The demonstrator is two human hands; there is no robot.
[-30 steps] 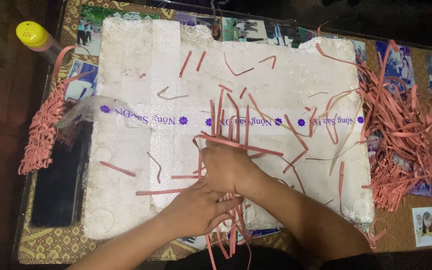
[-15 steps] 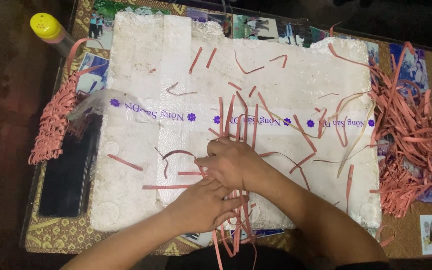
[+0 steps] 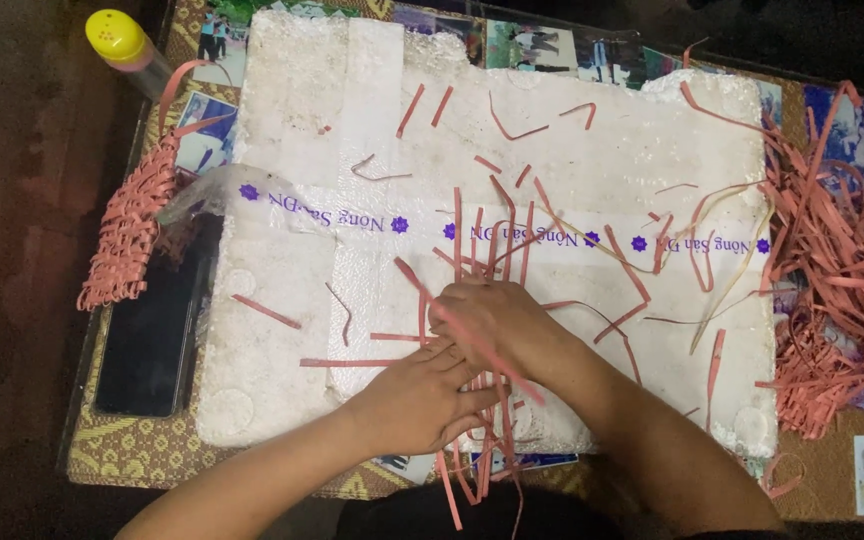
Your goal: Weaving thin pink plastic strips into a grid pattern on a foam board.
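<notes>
A white foam board (image 3: 352, 110) with a printed tape band across it lies on the table. Thin pink paper strips (image 3: 497, 235) run upright down its middle, and others lie scattered over it. My left hand (image 3: 422, 395) lies flat near the board's front edge, pressing down on the woven strips. My right hand (image 3: 497, 320) sits just above it, fingers curled around a pink strip (image 3: 422, 285) that runs diagonally across them. Loose strip ends hang off the front edge below my hands.
A heap of pink strips (image 3: 842, 290) lies at the right. A woven pink piece (image 3: 127, 235) rests at the left over a black phone (image 3: 152, 340). A yellow-capped bottle (image 3: 122, 40) stands at the far left corner. Photos lie under the table glass.
The view has shifted slightly. My hands have stayed on the weave while my right hand has drawn a strip diagonally across it.
</notes>
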